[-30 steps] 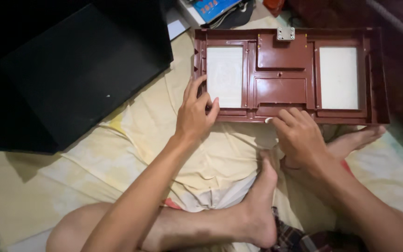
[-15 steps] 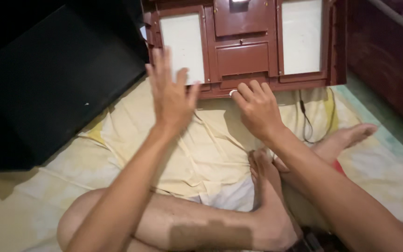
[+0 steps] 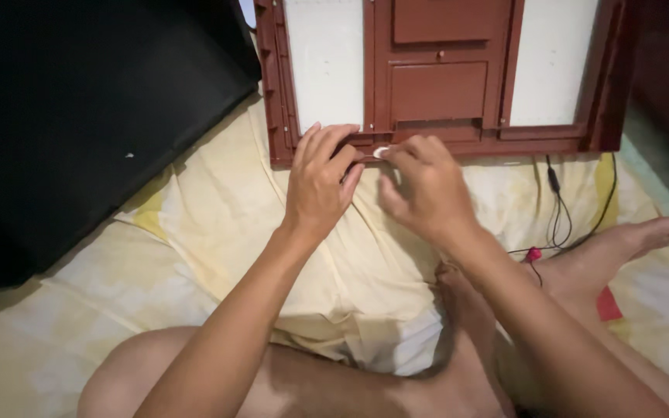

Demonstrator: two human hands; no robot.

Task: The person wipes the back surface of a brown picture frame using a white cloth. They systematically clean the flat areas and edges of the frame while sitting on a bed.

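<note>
Left hand (image 3: 320, 182) fingers together on reddish-brown plastic panel (image 3: 439, 85); right hand (image 3: 426, 188) pinching small white piece (image 3: 382, 152) at twelve o'clock; loose pinch could drop it.

Glossy red-brown plastic panel (image 3: 439, 85) w/ matt white insets, soft creased yellow cloth sheet (image 3: 218, 224), matt black board (image 3: 79, 116)

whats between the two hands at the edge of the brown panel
In the head view, a small white piece sits between the left hand and right hand, against the brown panel edge.
</note>
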